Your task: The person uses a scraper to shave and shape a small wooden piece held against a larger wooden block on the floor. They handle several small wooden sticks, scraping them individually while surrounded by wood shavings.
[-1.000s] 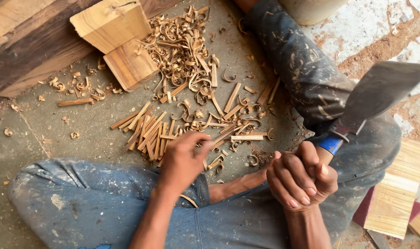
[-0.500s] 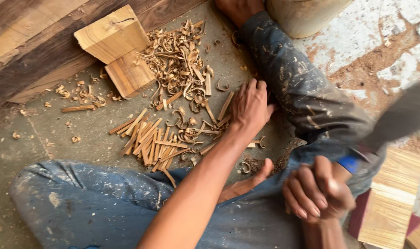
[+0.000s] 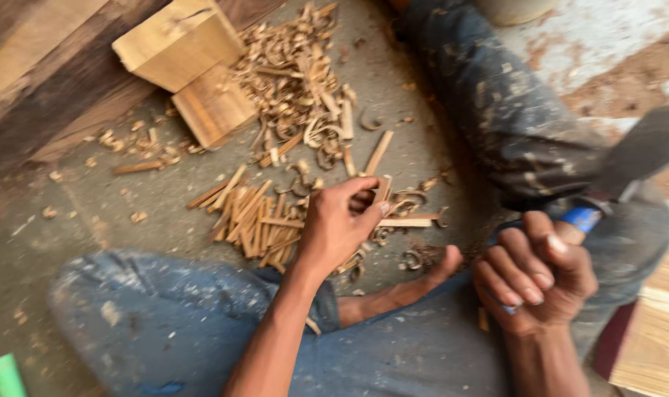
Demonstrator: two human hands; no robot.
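— On the concrete floor [image 3: 114, 220], between the seated person's legs, what is seen?
— A short wooden stick [image 3: 382, 192] is pinched in the fingertips of the left hand [image 3: 338, 224], just above a pile of split sticks [image 3: 250, 213] and curled shavings [image 3: 297, 81].
— And the right hand [image 3: 536, 276]?
— It is closed in a fist around a blue-handled blade [image 3: 639, 151] — raised and blurred. Wooden blocks [image 3: 184, 62] are seen beyond.

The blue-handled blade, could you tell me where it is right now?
In the head view it is at the right edge: the right hand grips the blue-handled blade, raised over the right knee.
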